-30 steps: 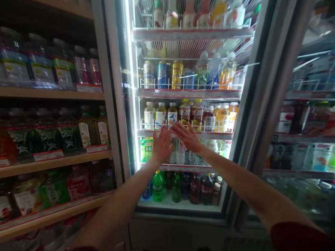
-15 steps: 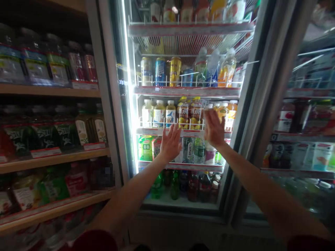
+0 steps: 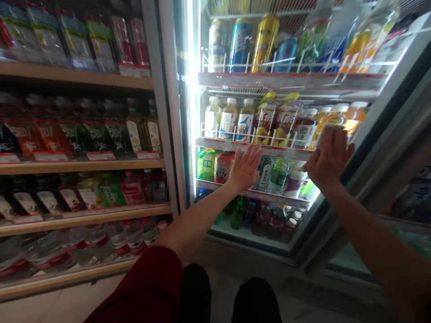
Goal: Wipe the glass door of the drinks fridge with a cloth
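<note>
My left hand [image 3: 245, 169] is held out palm forward, fingers stretched, in front of the lit drinks cooler [image 3: 235, 144]. It covers part of a lower shelf, right of a green drink pack [image 3: 206, 165] and left of a bottle marked WAVE [image 3: 266, 174]. My right hand [image 3: 329, 157] is raised with fingers somewhat apart, before the cooler's right side, hiding some orange drink bottles [image 3: 356, 117]. Neither hand holds anything. Whether the palms touch a glass door cannot be told. Between and above the hands stand tea bottles with yellow caps [image 3: 265, 117].
Cans [image 3: 240, 45] and large bottles fill the cooler's upper shelf. Wooden shelves [image 3: 81, 162] packed with bottles stand at left. The metal frame [image 3: 367, 157] runs along the right, with another cooler beyond. My knees [image 3: 257, 298] show below.
The view has tilted down and come closer to the cooler. My hands have spread farther apart in view, the right one moving rightward. Both stay empty.
</note>
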Demonstrator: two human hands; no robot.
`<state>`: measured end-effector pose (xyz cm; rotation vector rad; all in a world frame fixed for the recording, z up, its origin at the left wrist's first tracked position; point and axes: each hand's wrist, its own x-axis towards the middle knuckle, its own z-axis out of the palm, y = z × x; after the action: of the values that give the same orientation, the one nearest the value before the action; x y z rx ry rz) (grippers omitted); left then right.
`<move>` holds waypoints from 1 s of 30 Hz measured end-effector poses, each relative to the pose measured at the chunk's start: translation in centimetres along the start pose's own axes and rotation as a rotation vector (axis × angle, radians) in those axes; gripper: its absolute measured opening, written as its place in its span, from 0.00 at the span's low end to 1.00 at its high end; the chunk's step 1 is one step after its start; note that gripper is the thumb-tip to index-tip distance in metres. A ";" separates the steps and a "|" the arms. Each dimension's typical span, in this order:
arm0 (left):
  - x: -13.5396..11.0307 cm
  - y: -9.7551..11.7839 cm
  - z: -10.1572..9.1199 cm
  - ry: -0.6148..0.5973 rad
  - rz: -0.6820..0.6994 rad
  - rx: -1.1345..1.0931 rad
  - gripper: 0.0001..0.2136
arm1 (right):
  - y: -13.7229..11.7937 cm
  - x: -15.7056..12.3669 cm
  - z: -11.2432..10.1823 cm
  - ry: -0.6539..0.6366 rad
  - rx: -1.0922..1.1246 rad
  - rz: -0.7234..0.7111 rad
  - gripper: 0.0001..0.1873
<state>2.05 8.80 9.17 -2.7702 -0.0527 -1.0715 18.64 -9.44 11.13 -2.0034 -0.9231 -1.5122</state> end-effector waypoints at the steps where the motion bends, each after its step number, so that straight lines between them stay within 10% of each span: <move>1: -0.2 0.0 0.2 -0.002 0.003 0.000 0.31 | -0.3 -0.5 0.0 -0.019 -0.001 -0.024 0.34; 5: -0.7 0.7 1.3 0.022 0.058 -0.018 0.32 | -2.2 -2.9 0.5 -0.149 0.003 -0.219 0.32; 12: -0.2 1.6 2.6 0.077 0.091 -0.048 0.32 | -0.3 -2.5 -0.2 -0.013 -0.064 0.074 0.33; 18: 0.7 5.1 3.4 0.122 0.173 -0.068 0.30 | -0.2 -4.4 -0.1 -0.140 -0.015 -0.115 0.34; 24: -0.9 5.7 4.6 0.076 0.177 -0.068 0.30 | 3.1 -5.6 -0.7 0.075 -0.118 0.213 0.32; 30: -3.7 6.0 5.9 0.006 0.160 -0.054 0.28 | -1.5 -10.1 0.2 -0.103 -0.027 -0.039 0.35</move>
<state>3.83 4.00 1.50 -2.7625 0.1977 -1.0550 15.93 -10.65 1.38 -2.1113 -0.9936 -1.4605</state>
